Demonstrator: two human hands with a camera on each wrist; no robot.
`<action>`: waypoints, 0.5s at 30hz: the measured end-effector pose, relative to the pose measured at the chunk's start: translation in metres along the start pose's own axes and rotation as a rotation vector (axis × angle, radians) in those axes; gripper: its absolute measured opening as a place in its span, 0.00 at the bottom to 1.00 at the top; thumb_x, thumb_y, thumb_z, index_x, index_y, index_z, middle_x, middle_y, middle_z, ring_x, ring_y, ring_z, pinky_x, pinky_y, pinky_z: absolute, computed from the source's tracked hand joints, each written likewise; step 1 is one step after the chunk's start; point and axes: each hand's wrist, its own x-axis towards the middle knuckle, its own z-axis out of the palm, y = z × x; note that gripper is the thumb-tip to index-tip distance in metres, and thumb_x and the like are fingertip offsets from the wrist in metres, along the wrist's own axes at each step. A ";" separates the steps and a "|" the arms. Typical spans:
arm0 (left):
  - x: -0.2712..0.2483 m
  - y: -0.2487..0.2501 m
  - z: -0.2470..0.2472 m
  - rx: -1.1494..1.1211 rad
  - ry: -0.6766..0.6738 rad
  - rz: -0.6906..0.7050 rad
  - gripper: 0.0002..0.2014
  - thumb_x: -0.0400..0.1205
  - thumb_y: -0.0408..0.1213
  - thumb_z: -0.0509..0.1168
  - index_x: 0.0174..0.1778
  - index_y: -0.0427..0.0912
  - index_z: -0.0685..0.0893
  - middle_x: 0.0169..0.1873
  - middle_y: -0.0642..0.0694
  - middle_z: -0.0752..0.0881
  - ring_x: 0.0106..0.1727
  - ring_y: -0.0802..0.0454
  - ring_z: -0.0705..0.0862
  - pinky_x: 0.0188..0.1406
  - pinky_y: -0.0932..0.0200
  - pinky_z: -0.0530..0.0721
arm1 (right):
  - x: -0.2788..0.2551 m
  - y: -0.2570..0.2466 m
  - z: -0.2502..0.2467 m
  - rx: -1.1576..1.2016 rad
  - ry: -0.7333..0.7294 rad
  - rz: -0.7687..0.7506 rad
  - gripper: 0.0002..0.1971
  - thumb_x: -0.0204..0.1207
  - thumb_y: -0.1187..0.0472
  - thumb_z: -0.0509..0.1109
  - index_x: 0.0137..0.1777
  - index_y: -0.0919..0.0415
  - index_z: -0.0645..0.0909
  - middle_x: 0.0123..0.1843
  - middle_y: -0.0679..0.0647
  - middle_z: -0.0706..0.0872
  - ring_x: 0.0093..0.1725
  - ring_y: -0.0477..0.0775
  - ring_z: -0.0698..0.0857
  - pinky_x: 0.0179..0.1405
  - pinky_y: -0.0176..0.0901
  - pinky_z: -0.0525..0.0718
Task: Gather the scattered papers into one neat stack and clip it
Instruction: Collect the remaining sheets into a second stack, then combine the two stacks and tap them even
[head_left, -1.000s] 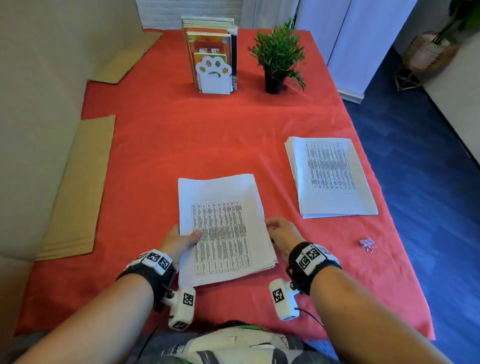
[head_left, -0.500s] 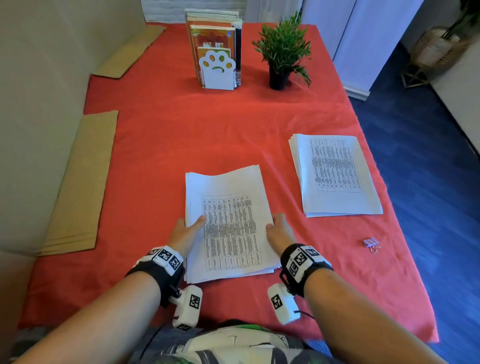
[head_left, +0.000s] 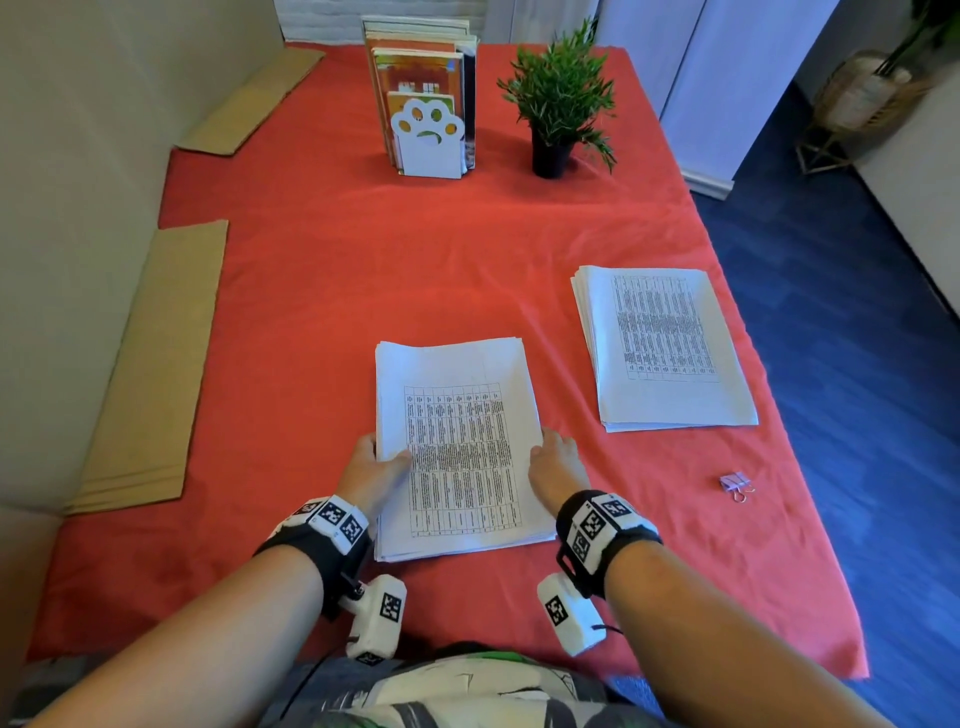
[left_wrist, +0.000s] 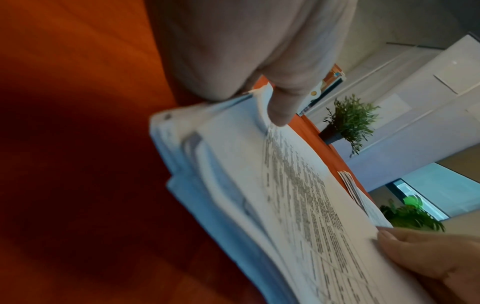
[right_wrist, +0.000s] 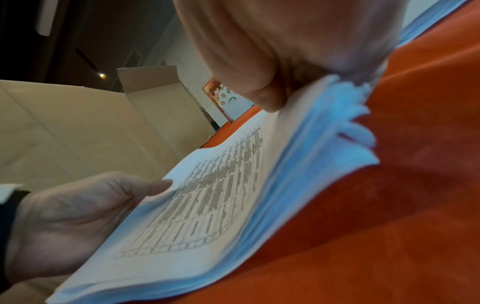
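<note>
Both hands gripping paper stack (head_left: 457, 447) near table's front edge: left hand (head_left: 371, 470) & right hand (head_left: 558, 462) each clamping a side, thumbs on top. Binder clip (head_left: 735, 483) lying well apart at right.

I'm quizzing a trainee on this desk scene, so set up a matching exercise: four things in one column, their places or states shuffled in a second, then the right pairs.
Things:
1. near paper stack
2. second paper stack
3. binder clip
4. potted plant

Places or states:
A. lies alone on the red cloth near the table's right edge
B. stands at the far end, right of the books
C. held at both side edges by the left hand and right hand
D. lies untouched on the right, beyond the clip

Pairs: 1-C, 2-D, 3-A, 4-B
</note>
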 end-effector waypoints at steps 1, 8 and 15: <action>-0.001 0.000 0.001 0.029 -0.005 0.013 0.20 0.80 0.37 0.67 0.66 0.46 0.70 0.57 0.43 0.85 0.55 0.41 0.86 0.60 0.37 0.84 | 0.003 0.001 0.000 0.018 -0.010 -0.009 0.22 0.84 0.71 0.51 0.78 0.71 0.61 0.77 0.69 0.70 0.76 0.67 0.69 0.64 0.41 0.73; -0.010 0.011 0.007 0.246 0.098 0.237 0.12 0.82 0.30 0.63 0.60 0.40 0.74 0.52 0.46 0.83 0.51 0.46 0.82 0.52 0.56 0.77 | 0.006 0.002 -0.010 -0.048 -0.029 -0.031 0.18 0.84 0.69 0.53 0.72 0.71 0.70 0.68 0.66 0.80 0.65 0.64 0.77 0.53 0.40 0.76; 0.003 0.041 0.021 0.027 0.098 0.284 0.12 0.80 0.29 0.65 0.56 0.47 0.75 0.53 0.44 0.85 0.54 0.41 0.84 0.59 0.45 0.82 | 0.029 0.028 -0.095 -0.023 0.226 -0.084 0.14 0.79 0.64 0.60 0.56 0.68 0.85 0.59 0.67 0.87 0.60 0.66 0.83 0.56 0.47 0.78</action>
